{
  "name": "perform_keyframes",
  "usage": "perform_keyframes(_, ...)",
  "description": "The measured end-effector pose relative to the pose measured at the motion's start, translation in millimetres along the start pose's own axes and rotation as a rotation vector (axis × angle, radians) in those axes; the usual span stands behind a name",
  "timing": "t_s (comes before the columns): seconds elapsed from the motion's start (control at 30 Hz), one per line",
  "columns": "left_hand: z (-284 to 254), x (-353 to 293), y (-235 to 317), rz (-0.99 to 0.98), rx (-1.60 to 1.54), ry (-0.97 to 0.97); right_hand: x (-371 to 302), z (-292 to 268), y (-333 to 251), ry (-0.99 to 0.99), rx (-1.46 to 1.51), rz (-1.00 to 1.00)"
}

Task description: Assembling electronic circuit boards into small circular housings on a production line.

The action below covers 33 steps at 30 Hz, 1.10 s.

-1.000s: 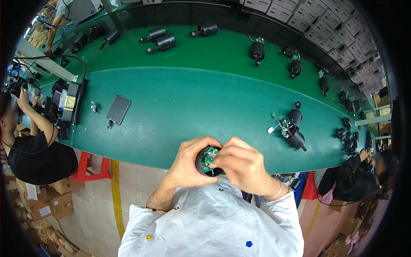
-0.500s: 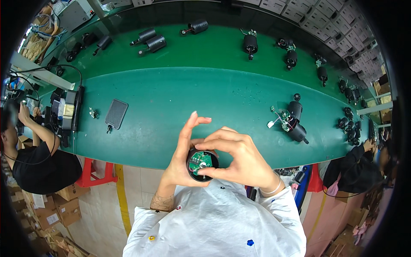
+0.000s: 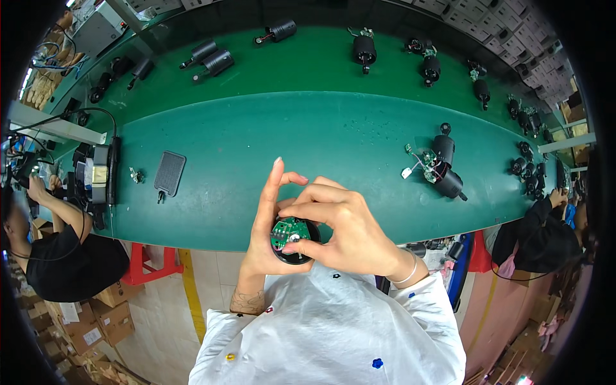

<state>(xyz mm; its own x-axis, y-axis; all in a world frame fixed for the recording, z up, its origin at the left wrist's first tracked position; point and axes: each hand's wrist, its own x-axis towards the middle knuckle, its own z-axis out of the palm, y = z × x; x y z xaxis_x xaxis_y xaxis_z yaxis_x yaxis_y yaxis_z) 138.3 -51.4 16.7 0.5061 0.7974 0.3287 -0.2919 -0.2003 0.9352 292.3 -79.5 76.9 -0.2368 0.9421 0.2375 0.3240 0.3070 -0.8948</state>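
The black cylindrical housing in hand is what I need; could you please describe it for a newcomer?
By the near edge of the long green table is the person's bare left hand. It grips the black cylindrical housing, a green circuit board in its open end; black cylinders on the table lie unheld.

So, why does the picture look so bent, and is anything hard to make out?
Head view: the fisheye lens bows the green table's near edge and blackens the corners; head view, middle: the green circuit board and the right hand look fairly clear; head view, upper right: the stacked boxes look dim and soft, details too small to tell.
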Motion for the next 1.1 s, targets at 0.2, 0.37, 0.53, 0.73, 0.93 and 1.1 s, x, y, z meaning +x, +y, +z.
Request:
perform_keyframes(0.2, 2.8, -0.3, -5.2, 0.029, 0.001, 0.012, -3.5, 2.0, 2.0, 0.079, -0.006, -0.058)
perform_keyframes(0.37, 4.6, 2.0, -1.9, -0.006, 0.032, 0.005, -3.0, -3.0, 7.2, 0.053, 0.036, -0.018)
perform_keyframes(0.53, 11.2, 3.0, 5.6, -0.078, 0.180, 0.044, -0.4, -7.2, 17.6, 0.042, 0.287, 0.043)
perform_keyframes(0.73, 15.8, 3.1, 7.8, -0.190, 0.291, 0.126, -10.6, 5.6, 19.7, 0.303, 0.542, 0.126)
perform_keyframes(0.93, 14.2, -1.0, 4.2, -0.150, 0.431, 0.159, -14.7, 8.3, 24.0, 0.404, 0.309, -0.039)
perform_keyframes(1.1, 15.2, 2.7, 6.6, 0.023, 0.438, 0.219, -13.4, 9.8, 21.3, 0.400, 0.315, -0.085)
